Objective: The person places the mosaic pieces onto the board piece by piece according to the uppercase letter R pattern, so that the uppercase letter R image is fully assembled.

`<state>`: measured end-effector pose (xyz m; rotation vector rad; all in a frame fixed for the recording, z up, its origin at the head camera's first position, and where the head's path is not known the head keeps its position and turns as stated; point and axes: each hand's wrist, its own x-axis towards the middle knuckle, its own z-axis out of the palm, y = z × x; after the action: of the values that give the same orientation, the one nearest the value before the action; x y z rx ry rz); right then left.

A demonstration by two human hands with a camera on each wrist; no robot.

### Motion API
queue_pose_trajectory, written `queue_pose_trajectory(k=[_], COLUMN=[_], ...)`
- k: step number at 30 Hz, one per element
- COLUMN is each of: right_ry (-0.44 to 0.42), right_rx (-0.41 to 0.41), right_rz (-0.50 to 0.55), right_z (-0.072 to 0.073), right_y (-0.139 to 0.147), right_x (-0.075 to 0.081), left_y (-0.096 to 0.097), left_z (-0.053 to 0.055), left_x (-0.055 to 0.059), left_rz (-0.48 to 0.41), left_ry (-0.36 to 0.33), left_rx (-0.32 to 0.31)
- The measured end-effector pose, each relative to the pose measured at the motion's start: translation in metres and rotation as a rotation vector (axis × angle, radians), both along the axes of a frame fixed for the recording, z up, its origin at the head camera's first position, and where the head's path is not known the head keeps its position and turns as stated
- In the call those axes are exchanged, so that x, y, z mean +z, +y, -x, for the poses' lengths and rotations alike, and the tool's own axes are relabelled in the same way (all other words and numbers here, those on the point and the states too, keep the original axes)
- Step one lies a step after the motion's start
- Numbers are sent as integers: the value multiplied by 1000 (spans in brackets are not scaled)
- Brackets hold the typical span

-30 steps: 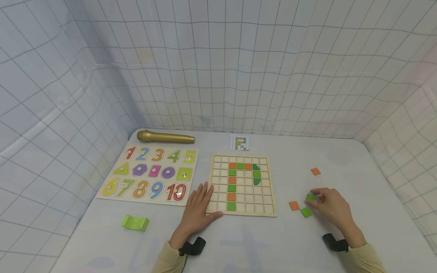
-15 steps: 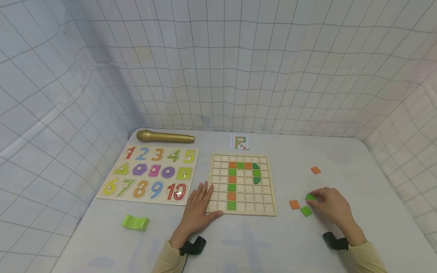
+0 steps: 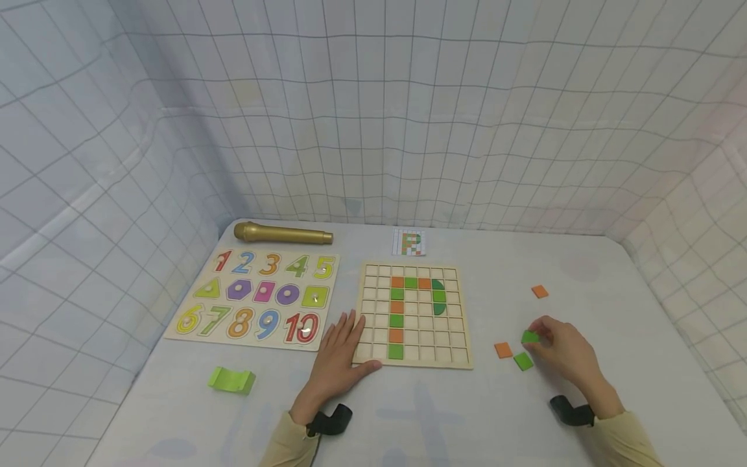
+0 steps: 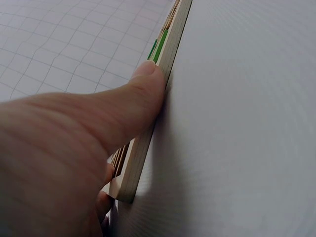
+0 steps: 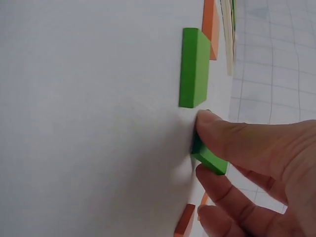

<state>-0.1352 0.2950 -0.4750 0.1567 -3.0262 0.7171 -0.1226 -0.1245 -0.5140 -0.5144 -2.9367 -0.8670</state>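
My right hand [image 3: 567, 353] pinches a green square tile [image 5: 212, 160] between thumb and fingertip, low over the table at the right. Beside that hand lie a second green square tile [image 3: 523, 361] and an orange square tile [image 3: 503, 350]. Another orange tile [image 5: 185, 220] shows below the fingers in the right wrist view. My left hand [image 3: 338, 363] lies with straight fingers along the near left corner of a wooden grid board [image 3: 420, 338], its thumb against the near edge. Orange and green squares and two dark green rounded pieces sit in the board's cells.
An orange tile [image 3: 539, 291] lies farther back on the right. A small pattern card [image 3: 409, 242] is behind the board. On the left are a number puzzle [image 3: 251, 298], a gold microphone [image 3: 283, 233] and a light green curved block [image 3: 232, 381]. White gridded cloth walls surround the table.
My right fingers have closed in on the green tile, which has barely shifted. The orange tile seen by those fingers earlier is now hidden in the head view. My left hand stays still.
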Motion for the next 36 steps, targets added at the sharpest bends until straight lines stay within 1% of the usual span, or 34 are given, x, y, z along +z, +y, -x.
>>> queue_pose_trajectory(k=[5, 9, 14, 17, 20, 23, 27, 32, 36], right_ry=[47, 89, 135, 156, 185, 214, 227, 205, 130], right_rx=[-19, -25, -43, -35, -2, 48, 119, 194, 231], right_rz=[23, 23, 41, 69, 96, 117, 142, 151, 133], right_z=[-1, 1, 10, 20, 30, 42, 54, 64, 71], right_y=[-2, -5, -14, -27, -45, -66, -92, -122, -143], right_x=[-1, 0, 0, 0, 3, 7, 11, 14, 14], left_y=[0, 0, 0, 0, 0, 0, 0, 0, 0], left_z=[0, 0, -1, -1, -1, -2, -2, -2, -1], left_x=[0, -1, 1, 2, 3, 4, 3, 3, 3], left_rz=[0, -7, -12, -11, -12, -14, -8, -14, -19], left_ry=[11, 19, 9, 2, -1, 3, 9, 9, 23], left_rx=[0, -1, 2, 0, -4, -8, -9, -12, -8])
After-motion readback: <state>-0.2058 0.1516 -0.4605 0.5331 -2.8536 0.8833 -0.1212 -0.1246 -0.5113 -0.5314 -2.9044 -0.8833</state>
